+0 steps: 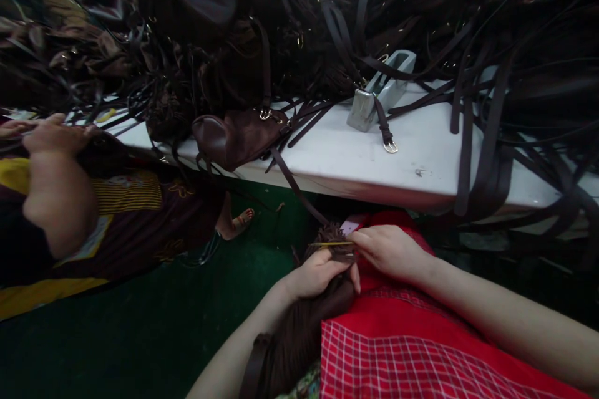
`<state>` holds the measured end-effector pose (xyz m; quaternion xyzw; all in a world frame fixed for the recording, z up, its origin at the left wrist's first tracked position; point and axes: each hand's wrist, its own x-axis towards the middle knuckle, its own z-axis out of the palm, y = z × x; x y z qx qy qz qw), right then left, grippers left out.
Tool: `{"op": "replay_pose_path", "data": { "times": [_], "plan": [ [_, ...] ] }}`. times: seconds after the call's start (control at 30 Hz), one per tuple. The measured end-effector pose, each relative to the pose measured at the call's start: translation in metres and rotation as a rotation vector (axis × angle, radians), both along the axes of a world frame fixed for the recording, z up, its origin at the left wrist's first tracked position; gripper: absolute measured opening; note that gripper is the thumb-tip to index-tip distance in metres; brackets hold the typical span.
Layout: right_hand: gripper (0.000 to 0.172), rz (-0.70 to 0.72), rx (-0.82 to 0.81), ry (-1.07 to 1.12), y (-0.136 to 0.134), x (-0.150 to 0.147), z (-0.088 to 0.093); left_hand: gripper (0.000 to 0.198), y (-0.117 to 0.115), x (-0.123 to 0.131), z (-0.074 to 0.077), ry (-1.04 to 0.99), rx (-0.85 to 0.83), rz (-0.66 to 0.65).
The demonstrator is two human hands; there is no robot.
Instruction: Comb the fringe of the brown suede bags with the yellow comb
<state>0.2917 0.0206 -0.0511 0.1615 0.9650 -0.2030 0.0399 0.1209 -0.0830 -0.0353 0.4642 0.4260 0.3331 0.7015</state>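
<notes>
At the far left, a co-worker's hand [58,137] was at the dark goods by the table [337,143], with some fingers too unclear to read. Farther along, a small brown bag [248,137] lay at the table's front edge, and a sandalled foot [243,218] showed on the green floor [201,305] below.

Next came the leather piece [299,330], dark brown and folded, which lay on the person's lap beside the red apron [402,312], its fringed end [330,234] uppermost, just below the table edge. The left hand [321,274] gripped it just under the fringe, fingers curled around and thumb across the front. A thin yellowish stick [327,244] lay across the fringe; whether it passed through or only over the strands could not be told. The right hand [388,252] pinched the stick's near end between thumb and fingertips.

The step in hand seemed to be fine work with the stick among the strands. The next move appeared to call for a steady left hold and a small, controlled motion of the right fingertips.

Above the right hand, a grey holder [362,109] stood beside a buckle [390,148]; farther right, dark straps [489,168] hung over the table edge.
</notes>
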Motion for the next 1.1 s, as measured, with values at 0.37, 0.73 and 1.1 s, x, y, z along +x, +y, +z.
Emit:
{"op": "replay_pose_path", "data": {
  "times": [0.37, 0.73, 1.1],
  "plan": [
    [0.031, -0.289, 0.015, 0.021, 0.031, -0.034, -0.009, 0.037, 0.012, 0.037, 0.019, 0.354, 0.295, -0.301],
    [0.028, -0.155, -0.145, 0.139, 0.001, 0.012, 0.018, 0.039, -0.002, 0.004, -0.015, -0.070, -0.146, 0.248],
    [0.016, -0.056, -0.010, -0.088, -0.002, -0.012, -0.012, 0.051, -0.001, 0.021, 0.024, 0.389, 0.291, -0.163]
  ]
}}
